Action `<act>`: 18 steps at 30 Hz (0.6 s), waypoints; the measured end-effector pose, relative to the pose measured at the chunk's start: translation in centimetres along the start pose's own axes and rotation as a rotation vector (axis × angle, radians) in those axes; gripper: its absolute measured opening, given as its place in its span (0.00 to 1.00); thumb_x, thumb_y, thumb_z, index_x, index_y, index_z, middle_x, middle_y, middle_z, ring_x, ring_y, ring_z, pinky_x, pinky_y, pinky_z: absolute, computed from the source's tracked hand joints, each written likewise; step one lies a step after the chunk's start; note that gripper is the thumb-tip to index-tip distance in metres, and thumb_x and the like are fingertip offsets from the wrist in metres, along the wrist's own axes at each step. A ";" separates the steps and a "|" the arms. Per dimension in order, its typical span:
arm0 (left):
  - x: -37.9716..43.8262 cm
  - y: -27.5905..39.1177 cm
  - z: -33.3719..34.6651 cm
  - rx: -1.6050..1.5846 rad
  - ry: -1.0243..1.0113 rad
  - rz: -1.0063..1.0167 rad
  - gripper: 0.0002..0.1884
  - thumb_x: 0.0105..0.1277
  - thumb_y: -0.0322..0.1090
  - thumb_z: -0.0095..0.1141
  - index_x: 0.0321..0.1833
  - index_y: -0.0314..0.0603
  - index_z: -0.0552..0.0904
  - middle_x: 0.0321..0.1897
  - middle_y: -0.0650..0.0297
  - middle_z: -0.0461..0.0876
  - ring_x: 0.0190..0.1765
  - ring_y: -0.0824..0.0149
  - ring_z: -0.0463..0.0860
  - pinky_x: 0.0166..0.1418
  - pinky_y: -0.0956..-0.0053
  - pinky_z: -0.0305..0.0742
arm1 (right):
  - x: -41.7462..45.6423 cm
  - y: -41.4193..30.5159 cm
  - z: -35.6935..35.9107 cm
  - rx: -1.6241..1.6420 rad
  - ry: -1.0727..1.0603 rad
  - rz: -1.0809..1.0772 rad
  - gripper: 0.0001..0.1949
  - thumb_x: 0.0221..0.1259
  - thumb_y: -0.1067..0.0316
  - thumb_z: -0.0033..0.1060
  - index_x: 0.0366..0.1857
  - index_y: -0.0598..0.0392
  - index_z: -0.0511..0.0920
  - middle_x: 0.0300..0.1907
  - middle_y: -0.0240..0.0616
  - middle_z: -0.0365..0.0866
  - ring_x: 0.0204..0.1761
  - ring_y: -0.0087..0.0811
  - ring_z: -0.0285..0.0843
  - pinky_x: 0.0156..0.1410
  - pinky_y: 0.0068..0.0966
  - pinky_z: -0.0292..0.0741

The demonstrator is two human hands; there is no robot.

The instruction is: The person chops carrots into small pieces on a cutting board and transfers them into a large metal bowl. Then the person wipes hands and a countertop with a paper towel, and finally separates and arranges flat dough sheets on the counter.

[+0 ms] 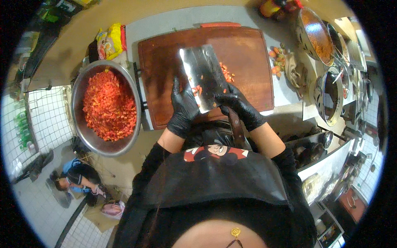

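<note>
A wide steel cleaver point(204, 74) is in my black-gloved right hand point(242, 102), its broad blade tilted over the wooden cutting board point(251, 46). Its brown handle point(237, 127) points back towards my body. My left hand point(184, 107), also gloved in black, is at the blade's left edge, one finger stretched apart; the blade hides part of this hand. Small red bits cling to the blade. Chopped red vegetable pieces point(227, 73) lie on the board, partly behind the blade. Left of the board, a large steel bowl point(135, 102) holds a heap of chopped red pieces point(108, 102).
Several small whole orange-red peppers point(277, 60) lie right of the board beside a tan cloth point(294, 71). Farther right are a bowl of reddish-brown food point(318, 38) and a patterned basin point(339, 108). A yellow packet point(111, 42) stands behind the steel bowl. At lower left sits another person point(83, 176).
</note>
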State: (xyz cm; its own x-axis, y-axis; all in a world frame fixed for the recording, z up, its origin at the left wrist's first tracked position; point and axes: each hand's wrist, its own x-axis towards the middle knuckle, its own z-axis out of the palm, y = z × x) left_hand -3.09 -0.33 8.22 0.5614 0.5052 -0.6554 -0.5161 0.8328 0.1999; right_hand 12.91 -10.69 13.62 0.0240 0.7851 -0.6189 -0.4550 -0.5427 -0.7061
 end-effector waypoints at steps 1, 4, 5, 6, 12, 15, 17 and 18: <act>1.3 0.2 -1.3 -0.067 -0.077 -0.035 0.32 0.62 0.66 0.42 0.54 0.44 0.73 0.41 0.51 0.78 0.36 0.57 0.76 0.43 0.64 0.75 | 0.4 0.6 -0.6 -0.003 -0.016 0.018 0.23 0.53 0.65 0.63 0.54 0.54 0.71 0.37 0.32 0.78 0.32 0.20 0.74 0.37 0.19 0.73; 3.2 1.0 -2.0 -0.312 -0.381 0.002 0.25 0.65 0.55 0.45 0.50 0.39 0.75 0.46 0.49 0.78 0.43 0.54 0.78 0.43 0.61 0.75 | -0.9 1.5 -1.5 -0.001 -0.024 -0.051 0.25 0.53 0.64 0.63 0.55 0.57 0.70 0.46 0.35 0.78 0.45 0.26 0.76 0.51 0.23 0.73; 3.8 1.2 -1.8 -0.408 -0.136 0.086 0.24 0.66 0.52 0.44 0.51 0.38 0.75 0.49 0.49 0.78 0.48 0.52 0.78 0.47 0.60 0.75 | -1.5 1.4 -2.1 -0.024 -0.031 -0.090 0.25 0.52 0.64 0.63 0.56 0.58 0.70 0.48 0.35 0.78 0.48 0.28 0.76 0.54 0.24 0.73; 3.1 1.3 0.6 -0.318 -0.231 0.177 0.22 0.68 0.47 0.42 0.52 0.34 0.75 0.52 0.50 0.78 0.56 0.52 0.76 0.58 0.60 0.71 | -2.1 1.2 -3.4 -0.022 -0.054 -0.094 0.26 0.52 0.66 0.64 0.56 0.59 0.69 0.50 0.37 0.77 0.50 0.29 0.76 0.57 0.26 0.73; 2.2 3.0 -3.5 1.401 -0.277 0.992 0.15 0.67 0.31 0.45 0.54 0.32 0.74 0.54 0.49 0.75 0.61 0.51 0.71 0.67 0.58 0.62 | -1.4 -3.7 -6.5 -0.926 0.410 -0.319 0.10 0.54 0.70 0.57 0.41 0.52 0.73 0.33 0.41 0.81 0.29 0.43 0.79 0.33 0.38 0.75; -0.1 4.2 -7.1 2.083 -0.413 1.350 0.18 0.62 0.29 0.50 0.56 0.36 0.73 0.58 0.50 0.71 0.63 0.47 0.68 0.67 0.54 0.60 | 1.5 -3.9 -8.1 -1.521 0.566 -0.548 0.07 0.54 0.71 0.53 0.37 0.49 0.73 0.34 0.50 0.79 0.30 0.56 0.75 0.32 0.44 0.74; 0.8 4.6 -10.8 2.048 -0.371 1.206 0.23 0.59 0.32 0.54 0.60 0.42 0.71 0.62 0.49 0.67 0.66 0.44 0.63 0.69 0.49 0.56 | 2.8 -2.3 -7.9 -1.478 0.501 -0.848 0.04 0.60 0.71 0.47 0.37 0.51 0.72 0.27 0.47 0.77 0.26 0.52 0.76 0.28 0.45 0.70; -0.6 5.1 -8.6 2.095 -0.324 1.213 0.30 0.55 0.39 0.58 0.63 0.43 0.68 0.65 0.46 0.62 0.69 0.41 0.57 0.70 0.48 0.52 | 3.2 -0.9 -7.6 -1.484 0.521 -0.848 0.04 0.62 0.70 0.45 0.36 0.51 0.73 0.27 0.44 0.78 0.27 0.48 0.76 0.29 0.43 0.70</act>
State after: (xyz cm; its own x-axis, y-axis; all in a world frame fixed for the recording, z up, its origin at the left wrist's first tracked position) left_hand -11.64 1.63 3.35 0.7797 0.5578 0.2843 0.3687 -0.7761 0.5115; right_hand 20.20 -9.95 9.69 0.1871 0.9583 0.2161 0.9265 -0.0990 -0.3629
